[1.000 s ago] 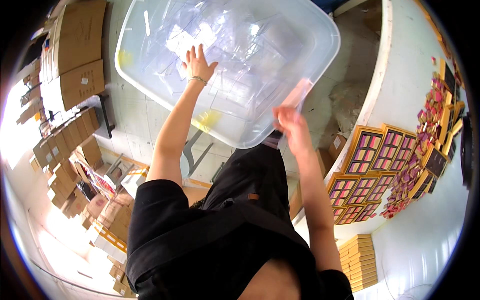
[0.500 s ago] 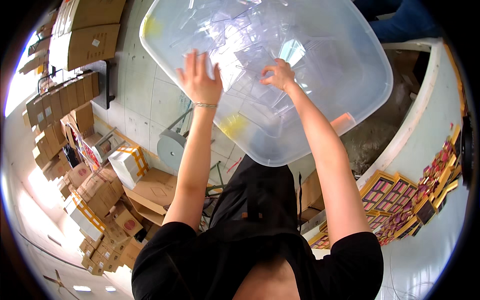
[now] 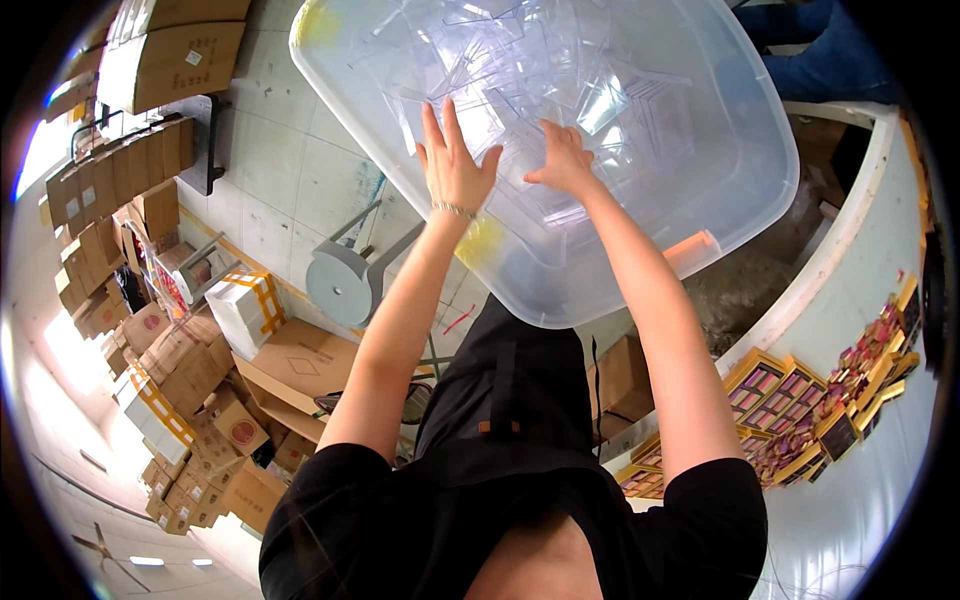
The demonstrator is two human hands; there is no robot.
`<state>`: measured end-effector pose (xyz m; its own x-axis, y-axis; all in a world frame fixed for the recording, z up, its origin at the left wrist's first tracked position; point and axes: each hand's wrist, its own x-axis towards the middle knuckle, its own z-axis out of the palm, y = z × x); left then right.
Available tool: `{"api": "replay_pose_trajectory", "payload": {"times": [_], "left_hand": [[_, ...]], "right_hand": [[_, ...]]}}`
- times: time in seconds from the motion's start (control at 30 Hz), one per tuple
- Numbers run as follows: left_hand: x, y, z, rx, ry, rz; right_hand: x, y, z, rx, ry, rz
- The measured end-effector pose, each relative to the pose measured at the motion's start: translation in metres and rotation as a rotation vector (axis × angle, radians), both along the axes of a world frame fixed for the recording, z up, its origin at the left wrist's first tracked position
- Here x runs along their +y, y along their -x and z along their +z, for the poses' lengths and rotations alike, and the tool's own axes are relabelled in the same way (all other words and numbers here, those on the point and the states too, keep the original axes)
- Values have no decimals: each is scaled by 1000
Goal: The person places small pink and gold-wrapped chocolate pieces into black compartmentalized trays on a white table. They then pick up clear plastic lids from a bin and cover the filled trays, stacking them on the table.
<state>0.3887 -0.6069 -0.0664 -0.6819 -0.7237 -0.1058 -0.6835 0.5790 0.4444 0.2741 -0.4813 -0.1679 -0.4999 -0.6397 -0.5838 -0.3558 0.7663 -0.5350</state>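
Note:
A large translucent plastic tub (image 3: 740, 190) fills the upper middle, with a heap of thin, clear plastic pieces (image 3: 640, 115) inside. They look like flat sheets or box covers; the exact kind is unclear among the glare. Over the tub's near left part is my left hand (image 3: 456, 172), fingers spread and nothing in it. To its right, my right hand (image 3: 566, 163) reaches over the heap, thumb and fingers apart, holding nothing I can see. Whether either hand touches the pieces cannot be made out. An orange handle (image 3: 690, 250) sits on the tub's near right rim.
A grey round-seated stool (image 3: 340, 283) stands left of the tub. Stacked cardboard boxes (image 3: 185, 65) line the left side. At the right, a pale tabletop (image 3: 860, 400) carries black-and-gold trays of small pink items (image 3: 775, 395). Another person's blue-clad leg (image 3: 825, 50) shows at upper right.
My left hand has moved right, closer to my right hand. My right hand's fingers have opened out from a curled pose. The view has shifted slightly.

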Motion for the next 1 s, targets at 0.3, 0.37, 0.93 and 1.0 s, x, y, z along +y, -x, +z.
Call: {"api": "replay_pose_trajectory", "payload": {"times": [0.3, 0.37, 0.93, 1.0], "left_hand": [[115, -53, -19, 207, -983, 930], [129, -50, -38, 133, -819, 861], [110, 8, -50, 189, -1360, 1227], [110, -2, -61, 217, -1388, 1209]], "right_hand": [[-2, -3, -6, -17, 45, 57], [2, -11, 3, 26, 101, 91], [-11, 33, 9, -232, -266, 190], [-14, 34, 16, -258, -306, 200]]}}
